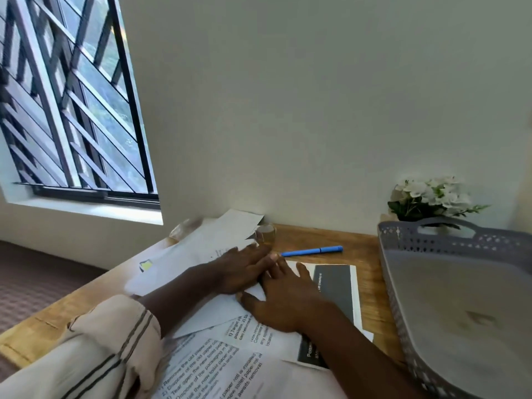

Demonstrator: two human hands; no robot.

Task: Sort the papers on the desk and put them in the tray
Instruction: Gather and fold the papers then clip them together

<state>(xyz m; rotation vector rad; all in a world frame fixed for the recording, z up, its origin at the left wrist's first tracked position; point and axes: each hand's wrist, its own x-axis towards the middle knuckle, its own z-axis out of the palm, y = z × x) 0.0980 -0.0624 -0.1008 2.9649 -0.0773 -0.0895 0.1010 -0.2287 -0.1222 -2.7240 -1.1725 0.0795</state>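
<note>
Across the middle of the desk (368,254), from back edge to near edge, the papers (201,249) lie loose and overlapping; no sheet shows in the grey tray (431,240) at the right edge. The left hand (241,269) and right hand (288,300) press flat on a white sheet, fingers straight, side by side, gripping nothing. Judged step: gathering. The next move calls for squaring the sheets, then lifting them over the tray wall. Most print is blurred, and the nearest sheets are cut off by the frame.
</note>
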